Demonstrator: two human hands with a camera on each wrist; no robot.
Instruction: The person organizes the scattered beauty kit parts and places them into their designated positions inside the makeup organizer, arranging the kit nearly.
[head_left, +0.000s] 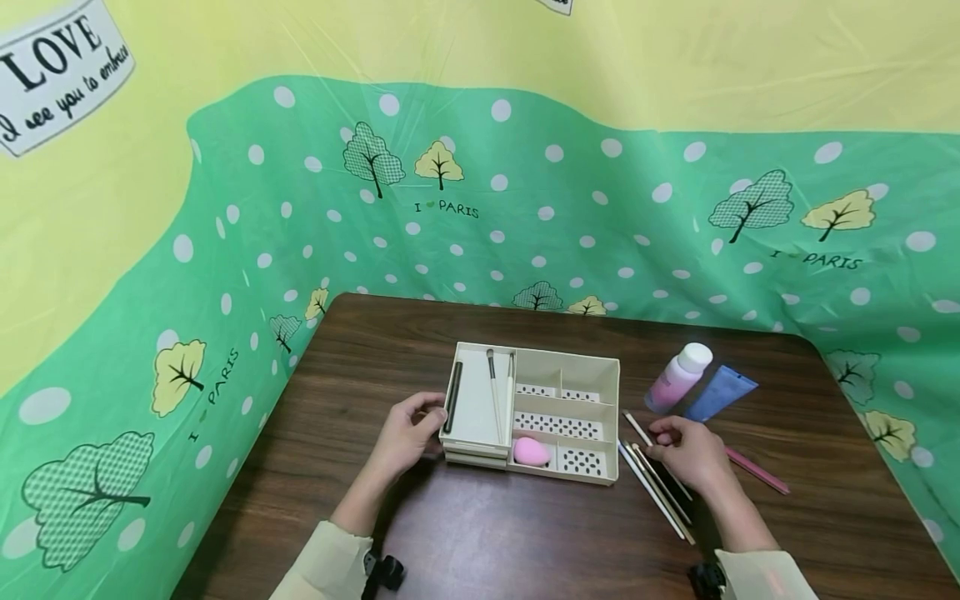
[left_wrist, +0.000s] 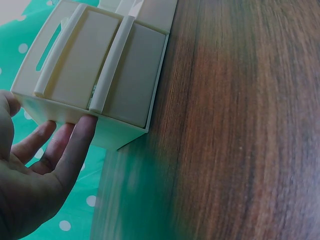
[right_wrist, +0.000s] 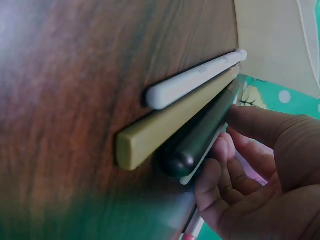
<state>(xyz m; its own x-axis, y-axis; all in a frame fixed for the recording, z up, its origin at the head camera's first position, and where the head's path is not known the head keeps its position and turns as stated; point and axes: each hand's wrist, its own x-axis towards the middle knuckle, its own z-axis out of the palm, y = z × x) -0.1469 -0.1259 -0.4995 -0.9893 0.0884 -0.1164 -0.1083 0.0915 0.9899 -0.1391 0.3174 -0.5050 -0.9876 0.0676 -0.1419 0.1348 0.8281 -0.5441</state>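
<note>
A cream desktop organizer (head_left: 566, 362) stands on the table, its drawer fronts facing the near side. My left hand (head_left: 405, 433) rests against its left wall, fingers (left_wrist: 82, 130) fairly straight on the side. On its flat left top lie a dark pencil-like stick (head_left: 453, 397) and a thin makeup brush (head_left: 494, 396). A pink makeup sponge (head_left: 531, 452) sits in the front compartment. Right of the organizer, my right hand (head_left: 693, 454) pinches a slim light-handled makeup brush (head_left: 636, 427). Beside it lie a black-handled brush (right_wrist: 200, 137), a gold-handled one (right_wrist: 170, 125) and a white stick (right_wrist: 192, 82).
Behind my right hand stands a pink-and-white bottle (head_left: 678, 379), with a blue tube (head_left: 722, 393) next to it. A dark pink stick (head_left: 757, 471) lies to the right. Patterned green cloth (head_left: 465, 250) hangs around the brown table (head_left: 360, 350).
</note>
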